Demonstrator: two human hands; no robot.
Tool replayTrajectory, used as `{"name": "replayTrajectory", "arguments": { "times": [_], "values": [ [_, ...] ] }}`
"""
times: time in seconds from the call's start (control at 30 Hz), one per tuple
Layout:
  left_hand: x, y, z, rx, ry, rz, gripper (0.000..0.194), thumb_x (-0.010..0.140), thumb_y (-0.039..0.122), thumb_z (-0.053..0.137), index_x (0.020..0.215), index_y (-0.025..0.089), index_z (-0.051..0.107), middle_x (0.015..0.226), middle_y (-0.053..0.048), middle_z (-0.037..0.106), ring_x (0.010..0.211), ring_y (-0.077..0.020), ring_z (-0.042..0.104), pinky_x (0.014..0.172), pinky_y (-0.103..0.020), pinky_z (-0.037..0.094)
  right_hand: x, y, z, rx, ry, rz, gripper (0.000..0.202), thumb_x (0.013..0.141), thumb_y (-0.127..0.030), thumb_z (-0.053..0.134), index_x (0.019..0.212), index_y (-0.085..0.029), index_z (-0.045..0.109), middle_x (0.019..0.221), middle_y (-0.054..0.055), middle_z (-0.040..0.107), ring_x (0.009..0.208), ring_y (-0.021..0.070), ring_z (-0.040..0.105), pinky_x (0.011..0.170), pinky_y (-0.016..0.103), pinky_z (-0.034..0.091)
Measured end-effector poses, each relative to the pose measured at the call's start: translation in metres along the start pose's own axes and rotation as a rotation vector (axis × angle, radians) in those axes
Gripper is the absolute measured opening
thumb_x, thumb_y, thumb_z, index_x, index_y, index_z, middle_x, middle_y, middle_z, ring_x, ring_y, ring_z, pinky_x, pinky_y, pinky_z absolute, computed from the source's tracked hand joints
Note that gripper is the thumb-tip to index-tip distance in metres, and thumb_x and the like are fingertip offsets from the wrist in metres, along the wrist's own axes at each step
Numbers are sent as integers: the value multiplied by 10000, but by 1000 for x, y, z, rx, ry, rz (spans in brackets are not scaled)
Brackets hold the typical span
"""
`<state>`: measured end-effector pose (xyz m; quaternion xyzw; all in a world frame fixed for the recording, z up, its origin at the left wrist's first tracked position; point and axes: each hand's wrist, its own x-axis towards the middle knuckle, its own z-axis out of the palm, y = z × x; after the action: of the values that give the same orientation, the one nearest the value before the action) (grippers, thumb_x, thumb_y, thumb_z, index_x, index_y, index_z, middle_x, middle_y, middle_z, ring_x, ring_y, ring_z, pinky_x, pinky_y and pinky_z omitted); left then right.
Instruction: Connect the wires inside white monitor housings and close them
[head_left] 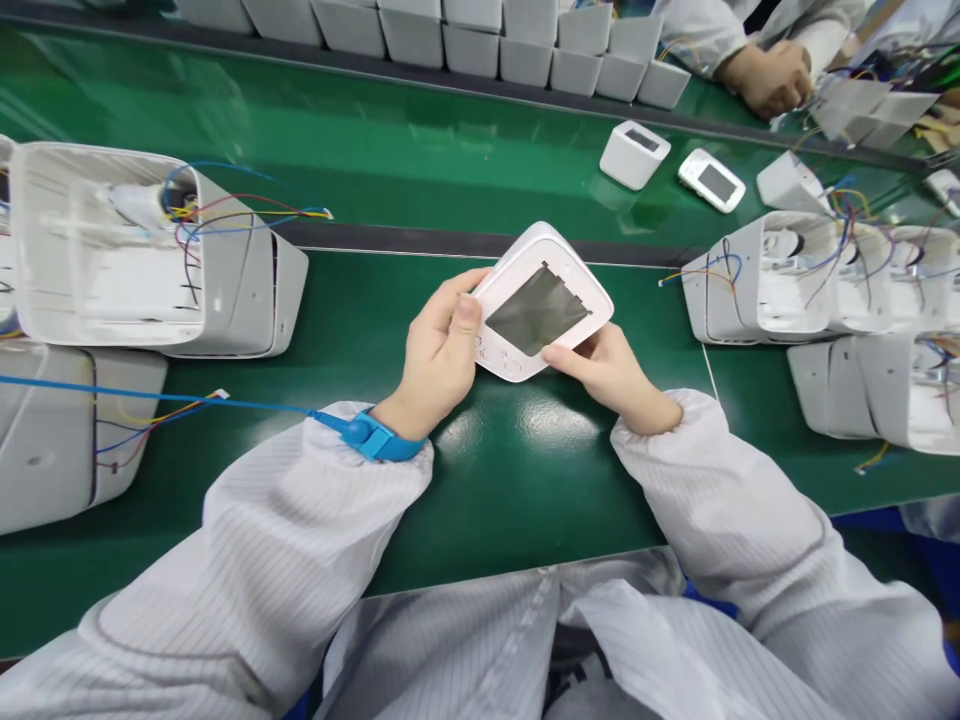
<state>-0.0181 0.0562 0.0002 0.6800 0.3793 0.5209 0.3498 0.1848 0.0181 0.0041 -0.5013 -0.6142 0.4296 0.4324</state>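
Between my two hands is a white plastic device housing (592, 285) with a grey screen, tilted and lifted over the green bench. My left hand (442, 345) grips its left side, thumb on the front beside the button marks. At the lower right edge, my right hand (604, 370) holds it with the thumb on the front and the other fingers mostly hidden behind. A blue wrist strap (382, 440) circles my left wrist, and its cord runs off to the left.
Open white casings with loose wires (247, 290) stand at the left; more casings (720, 300) stand at the right. A small white box (634, 155) and a screen unit (712, 180) lie beyond the dark ledge. White boxes (472, 50) line the back, near a co-worker's hand (772, 80).
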Motion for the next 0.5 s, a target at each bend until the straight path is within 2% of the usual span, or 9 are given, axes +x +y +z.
{"name": "replayTrajectory", "arguments": {
  "times": [0.07,0.13,0.2,0.27,0.33,0.5],
  "values": [
    [0,-3,2,13,-70,9,529,1014,580,366,1297,196,593,1291,-109,660,1178,-242,642,1004,-374,532,-2,-2,0,-89,140,-86,511,800,-609,746,1099,-207,648,1100,77,710,1022,259,673,922,428,564],
    [-1,-7,3,32,-115,34,609,970,644,420,1405,225,496,1407,-128,578,1264,-272,595,1035,-399,521,-4,-6,-3,-245,299,-241,489,791,-585,762,1100,-221,661,1071,71,704,997,259,663,917,430,554],
    [-2,-9,4,80,-136,90,757,896,711,504,1489,259,378,1511,-147,468,1351,-307,522,1069,-428,500,-6,-10,-5,-417,360,-373,477,780,-581,775,1095,-234,687,1036,74,700,971,263,655,894,431,551],
    [-3,-8,3,147,-170,154,853,837,733,576,1512,272,331,1536,-157,427,1391,-332,470,1115,-462,459,-8,-14,-6,-543,321,-435,471,787,-591,766,1103,-246,707,1014,82,703,948,267,655,860,428,558],
    [-4,-6,2,188,-207,201,872,812,727,616,1501,268,342,1503,-159,461,1373,-341,479,1135,-486,432,-9,-17,-5,-597,257,-458,463,821,-583,736,1147,-255,703,1035,90,710,959,271,661,864,432,561],
    [-6,-1,1,231,-202,177,920,753,757,654,1466,253,365,1462,-160,486,1311,-332,522,1110,-476,447,-11,-18,-6,-600,113,-494,485,901,-508,644,1309,-247,629,1332,114,639,1218,307,610,1031,468,516]
  ]
}}
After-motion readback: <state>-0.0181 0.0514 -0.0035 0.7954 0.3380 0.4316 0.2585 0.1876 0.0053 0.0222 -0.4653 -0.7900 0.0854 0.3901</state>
